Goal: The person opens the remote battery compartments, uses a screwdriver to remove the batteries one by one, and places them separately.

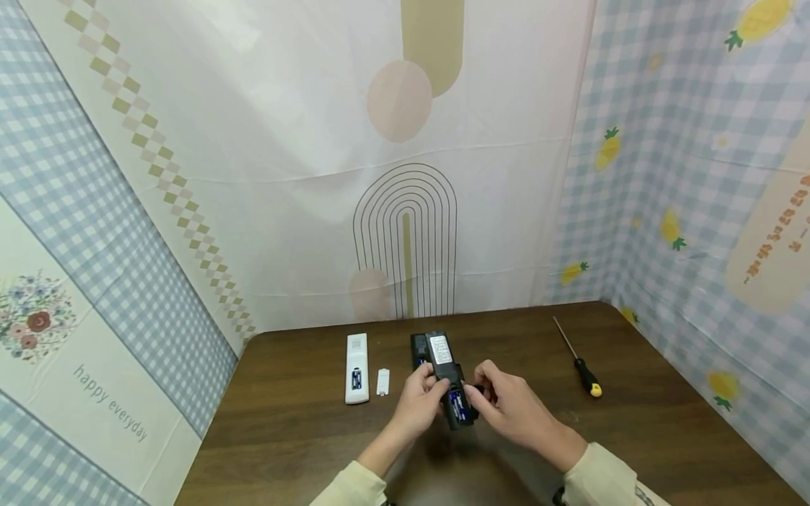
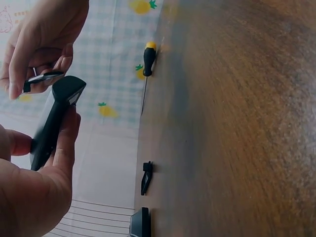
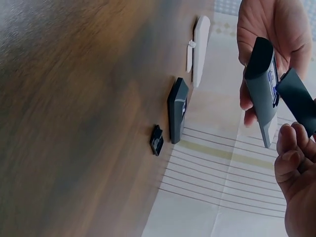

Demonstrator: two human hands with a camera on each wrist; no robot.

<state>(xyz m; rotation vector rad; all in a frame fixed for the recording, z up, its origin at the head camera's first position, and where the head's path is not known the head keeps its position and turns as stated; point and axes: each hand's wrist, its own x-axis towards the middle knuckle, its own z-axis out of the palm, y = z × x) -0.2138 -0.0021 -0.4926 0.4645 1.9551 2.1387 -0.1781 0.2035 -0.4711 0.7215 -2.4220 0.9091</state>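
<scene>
Brace the long black plastic remote (image 1: 451,372) gripped in the left hand (image 1: 418,404) above the brown wooden tabletop (image 1: 297,450), without twisting the flat black plastic cover (image 3: 297,98) the right hand (image 1: 511,406) pinches at the remote's four o'clock.

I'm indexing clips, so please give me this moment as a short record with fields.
Left hand: holds a black remote, batteries exposed
Right hand: pinches a black battery cover
Table, left: white remote, also open; white cover beside it
Table, middle: second black remote, loose black cover beside it
Table, right: screwdriver
</scene>
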